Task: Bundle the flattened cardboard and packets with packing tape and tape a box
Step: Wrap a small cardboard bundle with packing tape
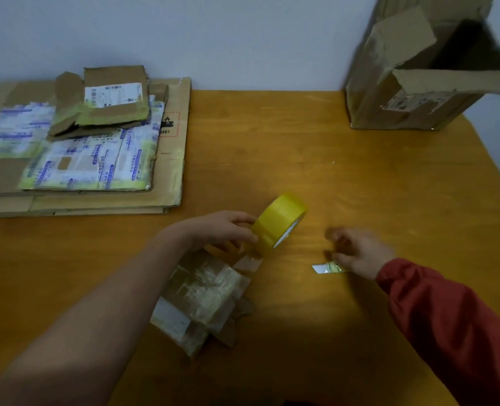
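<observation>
My left hand [225, 230] grips a yellow roll of packing tape [279, 219] held tilted above the wooden table [301, 148]. A strip of clear tape runs from the roll down to a small taped cardboard packet [204, 297] lying under my left forearm. My right hand [357, 252], blurred, is over a small blade-like cutter [326, 268] that lies on the table; its fingers are bent near the cutter's right end, and whether they grip it is unclear. A stack of flattened cardboard and packets [81, 145] lies at the back left.
An open, battered cardboard box [419, 83] stands upright at the table's back right corner against the pale wall. The table's right edge runs diagonally past my red sleeve [454, 326].
</observation>
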